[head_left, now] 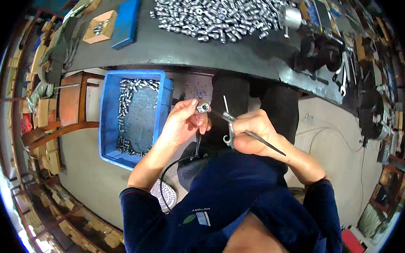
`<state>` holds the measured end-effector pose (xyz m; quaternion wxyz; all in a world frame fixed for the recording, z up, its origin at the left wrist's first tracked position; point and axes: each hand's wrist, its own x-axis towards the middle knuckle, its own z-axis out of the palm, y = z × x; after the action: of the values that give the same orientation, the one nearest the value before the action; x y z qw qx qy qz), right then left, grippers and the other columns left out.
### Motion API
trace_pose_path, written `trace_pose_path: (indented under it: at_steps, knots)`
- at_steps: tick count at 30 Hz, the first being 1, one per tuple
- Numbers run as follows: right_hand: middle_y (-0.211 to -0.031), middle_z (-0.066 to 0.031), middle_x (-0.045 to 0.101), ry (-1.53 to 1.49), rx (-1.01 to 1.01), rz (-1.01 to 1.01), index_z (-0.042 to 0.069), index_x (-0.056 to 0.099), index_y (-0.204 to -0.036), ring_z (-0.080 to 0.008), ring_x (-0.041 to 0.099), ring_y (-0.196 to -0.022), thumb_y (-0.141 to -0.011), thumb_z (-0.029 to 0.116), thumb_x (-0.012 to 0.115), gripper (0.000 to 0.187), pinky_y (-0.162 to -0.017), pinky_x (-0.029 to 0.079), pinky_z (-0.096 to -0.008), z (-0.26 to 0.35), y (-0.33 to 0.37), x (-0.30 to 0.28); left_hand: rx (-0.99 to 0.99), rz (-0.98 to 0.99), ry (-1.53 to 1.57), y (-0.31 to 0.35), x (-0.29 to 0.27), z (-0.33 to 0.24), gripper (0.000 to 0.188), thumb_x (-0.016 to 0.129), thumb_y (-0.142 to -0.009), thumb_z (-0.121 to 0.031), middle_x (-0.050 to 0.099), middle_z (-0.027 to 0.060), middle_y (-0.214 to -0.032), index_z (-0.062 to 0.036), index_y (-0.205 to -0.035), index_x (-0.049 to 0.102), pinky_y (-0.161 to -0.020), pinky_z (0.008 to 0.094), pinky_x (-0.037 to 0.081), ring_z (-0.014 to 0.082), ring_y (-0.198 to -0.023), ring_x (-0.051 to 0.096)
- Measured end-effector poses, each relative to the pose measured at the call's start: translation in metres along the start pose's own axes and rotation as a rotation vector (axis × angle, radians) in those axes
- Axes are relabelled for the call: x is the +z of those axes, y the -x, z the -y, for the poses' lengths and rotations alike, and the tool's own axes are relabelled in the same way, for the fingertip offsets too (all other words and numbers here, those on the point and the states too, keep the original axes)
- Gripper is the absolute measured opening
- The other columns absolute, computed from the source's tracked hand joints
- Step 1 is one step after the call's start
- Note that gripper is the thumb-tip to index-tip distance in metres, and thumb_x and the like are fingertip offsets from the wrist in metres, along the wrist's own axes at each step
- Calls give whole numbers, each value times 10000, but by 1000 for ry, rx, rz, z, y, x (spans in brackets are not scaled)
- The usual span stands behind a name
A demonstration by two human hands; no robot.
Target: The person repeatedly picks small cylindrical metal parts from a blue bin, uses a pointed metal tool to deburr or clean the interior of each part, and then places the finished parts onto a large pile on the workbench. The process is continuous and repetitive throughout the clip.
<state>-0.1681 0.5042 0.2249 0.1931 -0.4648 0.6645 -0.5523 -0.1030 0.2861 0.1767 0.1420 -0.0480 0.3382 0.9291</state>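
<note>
My left hand [181, 122] is closed, its thumb and fingertips pinching a short shiny metal fitting [203, 107] whose round open end shows. Just below those fingers a thin dark rod [198, 140] joins a black hose that curves down by my side; whether the hand touches it I cannot tell. To the right, my right hand [253, 131] is wrapped round a slim metal tool [268, 145] with a dark pointed tail. From the same fist stick out a pale thin rod [225, 103] and a hooked metal end [229, 139]. How these parts join is hidden by the fingers.
A blue crate [104, 117] with several metal fittings inside stands at my left, next to a wooden chair [72, 100]. On the dark bench [178, 53] lie a large heap of fittings [221, 14], a small box [99, 28], a blue lid-like piece [125, 22] and a wrench [343, 80].
</note>
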Motion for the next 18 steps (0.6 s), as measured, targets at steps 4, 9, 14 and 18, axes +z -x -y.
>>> trace_pose_path:
  at_steps: [4,9,14,18]
  knots:
    - [-505,-134,364,-10,-26,-11,17,356,-551,-298,408,-427,-574,44,592,238,-418,305,-353,-3,-4,0,-81,-41,-2,-2,1,7,396,474,-933,-349,498,70,-538,29,-869,574,-531,353,439,216,-430,516]
    - [-503,-157,412,16,8,29,24,393,-530,-333,465,-455,-569,78,612,228,-424,344,-366,-7,-9,0,-94,-202,-266,-4,12,-2,424,492,-926,-374,498,74,-513,16,-778,567,-472,316,437,204,-425,515]
    - [-503,-172,447,28,51,81,24,421,-529,-355,507,-483,-576,92,618,214,-440,372,-387,-13,-10,3,-7,-193,-716,-6,23,-11,405,549,-917,-302,534,52,-529,-5,-643,553,-445,251,423,109,-463,510]
    - [-506,-167,452,15,43,42,19,436,-538,-357,509,-485,-588,92,618,202,-442,380,-379,-13,-10,3,-27,-113,-859,-11,24,-18,357,573,-905,-270,545,48,-543,11,-684,578,-455,245,430,106,-485,526]
